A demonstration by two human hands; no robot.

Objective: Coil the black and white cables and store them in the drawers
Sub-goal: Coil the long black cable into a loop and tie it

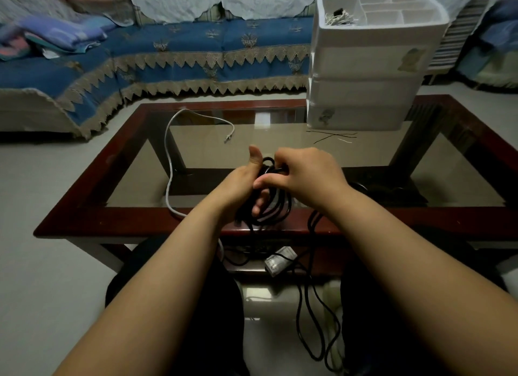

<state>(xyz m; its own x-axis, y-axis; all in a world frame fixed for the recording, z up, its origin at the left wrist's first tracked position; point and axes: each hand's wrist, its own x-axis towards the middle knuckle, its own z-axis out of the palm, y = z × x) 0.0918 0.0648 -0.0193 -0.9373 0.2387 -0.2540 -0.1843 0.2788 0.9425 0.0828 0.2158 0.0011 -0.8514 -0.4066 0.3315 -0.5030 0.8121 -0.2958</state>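
Coiling the black cable [270, 204] above the near edge of the glass table [134, 216], we've got our left hand [238, 188] curled thru the loops, thumb up, as a form, w/ our right hand [305, 174] pinching the top strand to lay the next turn. Its loose tail hangs to the floor, so plenty's left. The white cable [169, 162] waits uncoiled on the glass; the drawers [364, 95] sit far right, shut.
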